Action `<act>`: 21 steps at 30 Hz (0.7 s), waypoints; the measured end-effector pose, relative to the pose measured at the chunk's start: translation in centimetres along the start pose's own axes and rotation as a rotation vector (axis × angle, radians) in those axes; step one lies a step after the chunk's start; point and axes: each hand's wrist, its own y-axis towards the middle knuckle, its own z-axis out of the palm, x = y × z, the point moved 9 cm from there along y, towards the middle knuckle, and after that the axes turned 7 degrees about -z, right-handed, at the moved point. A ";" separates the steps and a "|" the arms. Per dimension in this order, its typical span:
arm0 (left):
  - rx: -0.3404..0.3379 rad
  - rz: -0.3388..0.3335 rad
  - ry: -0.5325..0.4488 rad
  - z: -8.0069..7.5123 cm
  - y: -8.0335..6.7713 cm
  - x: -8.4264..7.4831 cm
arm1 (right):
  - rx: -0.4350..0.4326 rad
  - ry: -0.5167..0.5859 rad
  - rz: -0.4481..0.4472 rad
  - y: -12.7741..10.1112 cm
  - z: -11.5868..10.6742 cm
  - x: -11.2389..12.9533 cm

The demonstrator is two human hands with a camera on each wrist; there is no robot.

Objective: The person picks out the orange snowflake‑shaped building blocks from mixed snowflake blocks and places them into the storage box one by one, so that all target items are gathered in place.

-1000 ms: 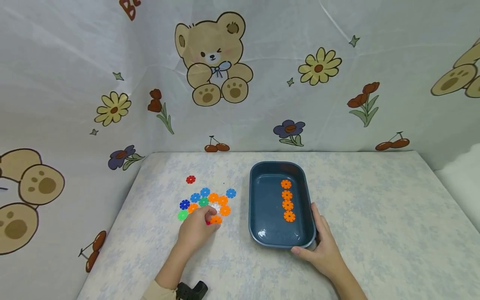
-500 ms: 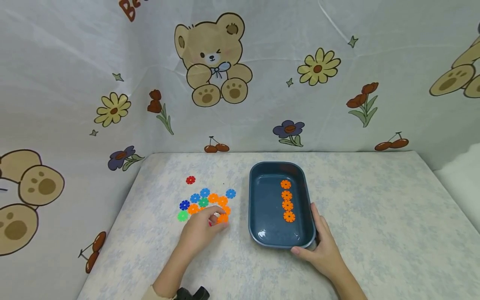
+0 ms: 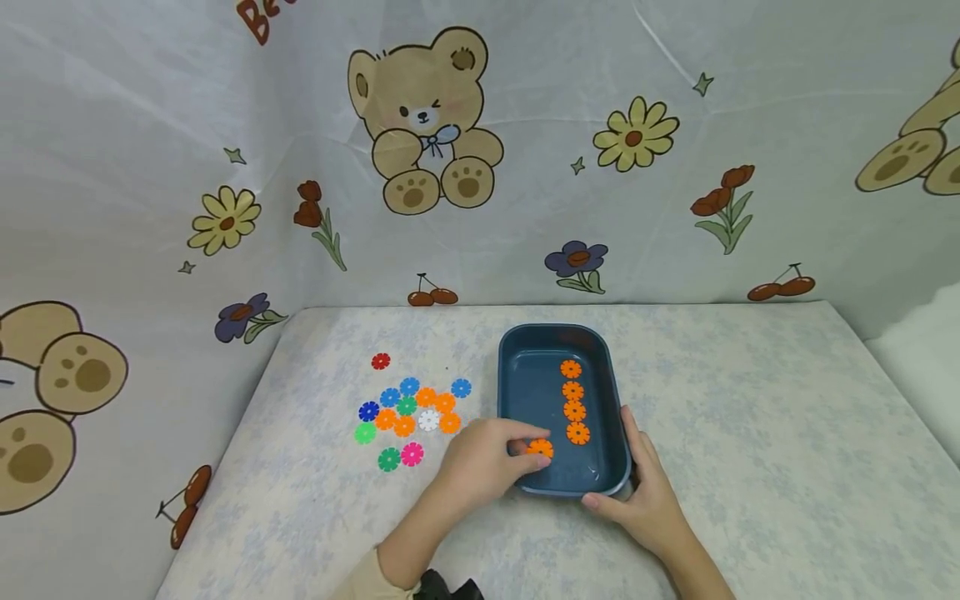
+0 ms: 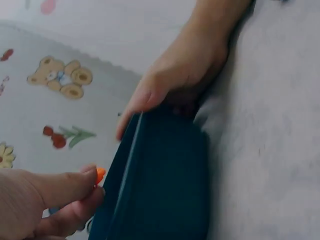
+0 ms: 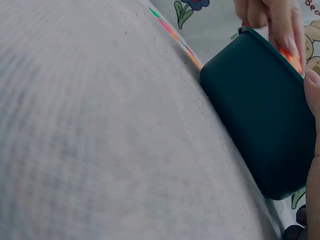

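Beige sleeve cuff [image 3: 371, 579], black wrist strap [image 3: 446, 587]; bare hands.

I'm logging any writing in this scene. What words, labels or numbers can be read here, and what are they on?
"Be": brown letters cut off at the top edge of the pale cartoon-print backdrop cloth; the rest of the word is out of frame.
"Bea": the same kind of lettering on the cloth, partly seen in the right wrist view.
Dark blue plastic tray and coloured plastic flower discs: no writing visible.

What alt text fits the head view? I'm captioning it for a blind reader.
A left hand holds an orange flower piece over a blue tray with four orange pieces lined up inside, while the right hand steadies the tray's near corner. Loose coloured pieces lie on the table left of the tray.
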 end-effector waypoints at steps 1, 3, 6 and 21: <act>-0.009 0.028 0.041 0.6 0.2 -0.7 | 0.002 0.000 -0.002 0.0 0.0 0.0; -0.021 0.061 0.128 1.8 0.7 -1.9 | 0.008 0.007 -0.001 0.0 0.1 0.1; -0.028 0.074 0.265 3.7 1.8 -2.8 | 0.012 0.014 0.004 0.0 0.1 0.1; 0.029 -0.002 0.424 7.7 4.9 -2.4 | 0.019 0.029 0.001 -0.1 0.1 -0.3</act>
